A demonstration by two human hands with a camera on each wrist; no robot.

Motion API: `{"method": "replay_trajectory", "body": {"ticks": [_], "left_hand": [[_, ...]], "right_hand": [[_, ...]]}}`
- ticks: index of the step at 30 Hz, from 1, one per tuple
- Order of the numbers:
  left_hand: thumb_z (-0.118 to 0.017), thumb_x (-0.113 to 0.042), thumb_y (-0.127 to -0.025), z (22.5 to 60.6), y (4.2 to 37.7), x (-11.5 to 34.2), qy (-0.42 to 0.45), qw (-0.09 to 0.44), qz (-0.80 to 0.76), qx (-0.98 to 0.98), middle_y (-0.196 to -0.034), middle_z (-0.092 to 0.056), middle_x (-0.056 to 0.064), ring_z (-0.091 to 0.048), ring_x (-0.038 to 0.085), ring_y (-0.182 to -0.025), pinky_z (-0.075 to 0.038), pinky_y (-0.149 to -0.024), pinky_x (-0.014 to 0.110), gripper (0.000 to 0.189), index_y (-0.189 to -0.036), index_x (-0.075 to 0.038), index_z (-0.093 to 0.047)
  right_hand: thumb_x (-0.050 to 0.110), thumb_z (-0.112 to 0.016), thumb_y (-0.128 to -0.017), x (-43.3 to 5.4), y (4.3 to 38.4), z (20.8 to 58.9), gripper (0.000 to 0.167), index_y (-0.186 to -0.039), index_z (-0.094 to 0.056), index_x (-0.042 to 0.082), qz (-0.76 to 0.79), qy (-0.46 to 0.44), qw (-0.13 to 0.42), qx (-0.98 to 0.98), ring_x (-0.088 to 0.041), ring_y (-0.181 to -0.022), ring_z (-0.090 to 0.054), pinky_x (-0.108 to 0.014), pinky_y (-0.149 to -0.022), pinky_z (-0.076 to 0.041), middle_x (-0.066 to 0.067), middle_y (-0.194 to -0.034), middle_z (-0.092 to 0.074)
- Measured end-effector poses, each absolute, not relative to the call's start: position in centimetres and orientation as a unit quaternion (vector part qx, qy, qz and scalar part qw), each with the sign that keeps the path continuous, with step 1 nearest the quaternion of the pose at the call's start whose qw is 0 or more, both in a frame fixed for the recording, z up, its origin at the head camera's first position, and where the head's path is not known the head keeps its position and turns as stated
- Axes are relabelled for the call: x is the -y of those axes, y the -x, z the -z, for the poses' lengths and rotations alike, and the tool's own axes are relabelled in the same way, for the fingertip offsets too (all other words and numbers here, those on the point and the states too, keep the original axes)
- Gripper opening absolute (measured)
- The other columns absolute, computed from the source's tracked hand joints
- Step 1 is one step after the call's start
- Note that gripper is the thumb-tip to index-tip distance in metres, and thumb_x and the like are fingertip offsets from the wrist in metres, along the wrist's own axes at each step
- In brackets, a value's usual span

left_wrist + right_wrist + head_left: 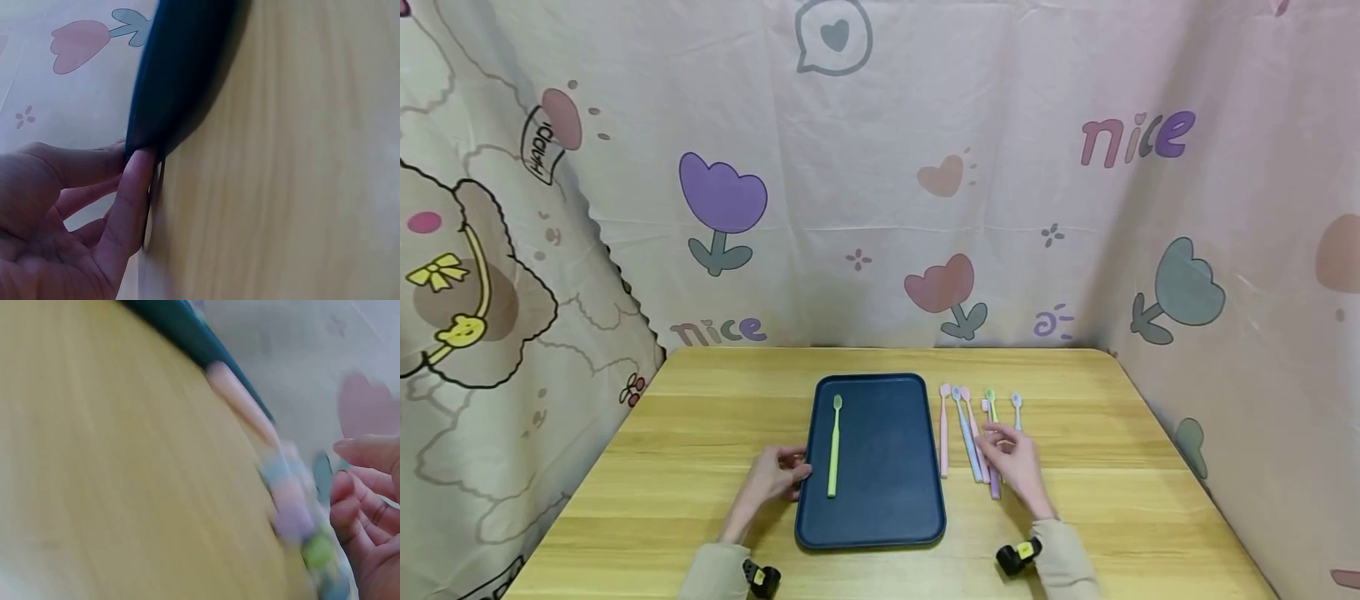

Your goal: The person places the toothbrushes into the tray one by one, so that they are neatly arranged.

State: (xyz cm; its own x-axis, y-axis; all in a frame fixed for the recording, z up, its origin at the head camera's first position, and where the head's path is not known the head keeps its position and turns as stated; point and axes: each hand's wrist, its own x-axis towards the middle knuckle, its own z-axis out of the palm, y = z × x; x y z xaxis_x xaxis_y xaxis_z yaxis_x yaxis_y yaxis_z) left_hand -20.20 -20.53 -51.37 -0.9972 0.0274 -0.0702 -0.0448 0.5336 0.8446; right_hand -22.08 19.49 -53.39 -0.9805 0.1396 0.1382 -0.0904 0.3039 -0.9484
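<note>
A dark blue tray lies on the table with one yellow-green toothbrush along its left side. My left hand pinches the tray's left rim, thumb and fingers meeting at the edge in the left wrist view. To the right of the tray lie several toothbrushes side by side: a pink toothbrush nearest it, then a blue toothbrush, another pink, a purple toothbrush, a green one and another blue toothbrush. Over the right part of this row is my right hand, fingers loosely bent, holding nothing and partly hiding the brushes.
The wooden table reaches back to a printed curtain that also hangs at both sides. Table surface extends left of the tray and right of the brushes. Each wrist wears a small black camera.
</note>
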Motion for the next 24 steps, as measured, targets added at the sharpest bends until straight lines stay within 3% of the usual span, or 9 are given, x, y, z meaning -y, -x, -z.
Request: {"method": "replay_trajectory", "body": {"ticks": [5, 10, 18, 24], "left_hand": [[-0.073, 0.001, -0.087, 51.4, 20.3, 20.6, 0.0, 0.032, -0.475, -0.879, -0.08, -0.069, 0.009, -0.059, 0.013, -0.07, -0.053, -0.058, 0.022, 0.034, -0.119, 0.009, -0.069], [-0.075, -0.001, -0.086, 51.5, 20.2, 20.7, 0.0, 0.027, -0.471, -0.882, -0.079, -0.069, 0.008, -0.059, 0.014, -0.074, -0.051, -0.065, 0.021, 0.033, -0.118, 0.009, -0.07], [-0.072, 0.0, -0.087, 51.8, 20.1, 20.9, 0.001, 0.032, -0.486, -0.873, -0.079, -0.068, 0.009, -0.057, 0.009, -0.067, -0.052, -0.054, 0.02, 0.036, -0.122, 0.011, -0.067], [-0.071, 0.002, -0.088, 51.7, 20.1, 20.7, 0.0, 0.042, -0.506, -0.861, -0.078, -0.068, 0.01, -0.058, 0.013, -0.063, -0.054, -0.05, 0.023, 0.037, -0.124, 0.012, -0.065]], "right_hand": [[0.009, -0.078, -0.087, -23.2, 22.0, 54.1, 0.032, -0.115, -0.071, -0.005, -0.567, 0.055, 0.146, 0.809, -0.001, -0.059, -0.057, -0.015, -0.052, -0.048, -0.006, -0.081, -0.066], [0.008, -0.079, -0.086, -24.8, 22.2, 55.0, 0.032, -0.113, -0.071, -0.006, -0.571, 0.079, 0.152, 0.803, 0.0, -0.05, -0.048, -0.017, -0.043, -0.042, 0.006, -0.072, -0.057], [0.009, -0.079, -0.086, -25.0, 22.2, 55.2, 0.036, -0.117, -0.068, -0.005, -0.555, 0.09, 0.138, 0.815, -0.001, -0.053, -0.051, -0.017, -0.047, -0.047, 0.002, -0.076, -0.059], [0.015, -0.081, -0.085, -25.1, 22.3, 55.2, 0.043, -0.121, -0.066, -0.003, -0.517, 0.101, 0.118, 0.842, 0.001, -0.06, -0.055, -0.016, -0.054, -0.049, -0.002, -0.081, -0.065]]}}
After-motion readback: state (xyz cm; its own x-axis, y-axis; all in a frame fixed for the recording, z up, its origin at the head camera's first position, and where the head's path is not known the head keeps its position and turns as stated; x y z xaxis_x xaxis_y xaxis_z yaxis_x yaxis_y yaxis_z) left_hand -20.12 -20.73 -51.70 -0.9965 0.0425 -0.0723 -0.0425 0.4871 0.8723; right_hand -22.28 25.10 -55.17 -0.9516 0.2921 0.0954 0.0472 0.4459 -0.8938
